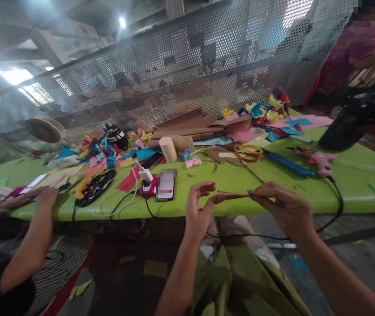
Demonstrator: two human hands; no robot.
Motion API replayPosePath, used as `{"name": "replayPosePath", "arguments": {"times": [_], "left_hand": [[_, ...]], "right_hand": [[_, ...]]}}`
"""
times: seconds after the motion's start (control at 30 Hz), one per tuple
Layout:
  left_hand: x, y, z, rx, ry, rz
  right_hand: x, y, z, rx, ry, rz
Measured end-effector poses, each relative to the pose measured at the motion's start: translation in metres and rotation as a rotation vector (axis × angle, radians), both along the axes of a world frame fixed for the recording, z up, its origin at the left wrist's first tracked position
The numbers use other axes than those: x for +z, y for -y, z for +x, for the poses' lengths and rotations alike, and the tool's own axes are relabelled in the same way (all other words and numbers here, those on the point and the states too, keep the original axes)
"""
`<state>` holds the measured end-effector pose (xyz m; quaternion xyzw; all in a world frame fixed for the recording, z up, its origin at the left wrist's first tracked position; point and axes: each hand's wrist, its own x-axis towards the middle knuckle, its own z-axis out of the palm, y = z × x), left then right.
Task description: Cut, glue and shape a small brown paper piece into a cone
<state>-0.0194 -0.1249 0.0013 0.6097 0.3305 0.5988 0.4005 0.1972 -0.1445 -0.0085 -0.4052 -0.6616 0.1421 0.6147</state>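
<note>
Between my hands, in front of the table's near edge, is a slim rolled brown paper cone (pixel 231 195). Its narrow tip is pinched in the fingers of my right hand (pixel 286 206). At the wide end is my left hand (pixel 200 208), with its fingers curled and apart from its thumb. The left thumb tip is close to or touching the rim of the cone. Just beyond my right hand lies a thin stick or brush (pixel 253 172). A pink glue gun (pixel 320 160) and a blue-handled tool (pixel 291 164) rest farther right.
On the green table (pixel 187 213) are a phone (pixel 166 186), a pink plug adapter (pixel 148 186) with cords, a cream cylinder (pixel 168 150), red-and-yellow-handled scissors (pixel 248 152), brown paper (pixel 187 125) and coloured scraps. At left are another person's hands (pixel 44 197); a dark bottle (pixel 345 125) stands right.
</note>
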Motion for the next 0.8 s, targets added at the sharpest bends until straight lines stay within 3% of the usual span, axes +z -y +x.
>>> {"name": "replayPosePath", "arguments": {"times": [0.27,0.37,0.5,0.6,0.7,0.8], "left_hand": [[-0.015,0.010,0.041,-0.299,0.538,-0.554],[-0.012,0.011,0.052,-0.326,0.621,-0.636],[-0.008,0.007,0.047,-0.324,0.606,-0.649],[-0.011,0.002,0.037,-0.372,0.532,-0.649],[-0.015,-0.001,0.028,-0.468,0.434,-0.651],[-0.018,-0.003,0.023,-0.549,0.361,-0.646]], "right_hand": [[-0.009,0.003,-0.025,-0.355,0.157,0.243],[-0.020,0.004,-0.030,-0.319,0.303,0.294],[-0.028,0.008,-0.026,-0.214,0.440,0.283],[-0.018,0.008,-0.020,-0.150,0.388,0.207],[0.005,0.002,-0.014,-0.125,0.296,0.094],[0.025,-0.008,-0.010,-0.009,0.329,-0.009]]}}
